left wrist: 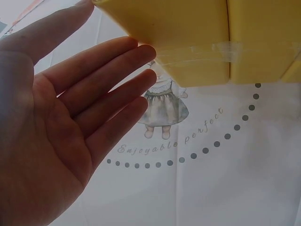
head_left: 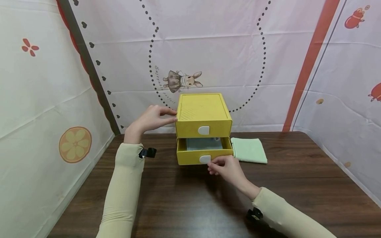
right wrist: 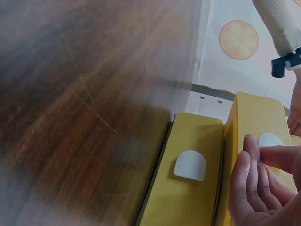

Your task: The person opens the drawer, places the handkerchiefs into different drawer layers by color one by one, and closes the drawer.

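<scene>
A yellow drawer box with white tabs stands at the back of the table. Its middle drawer is pulled out and holds a flat, pale blue-grey thing. My right hand pinches at the right edge of that drawer's white tab, fingers curled. My left hand rests its fingertips against the box's left side near the top, fingers nearly straight in the left wrist view. Below the pulled-out drawer, the right wrist view shows the bottom drawer, pushed in, with its own white tab.
A folded light green cloth lies right of the box on the dark wooden table. Printed white curtains hang behind and on both sides. Clear tape crosses the box's side.
</scene>
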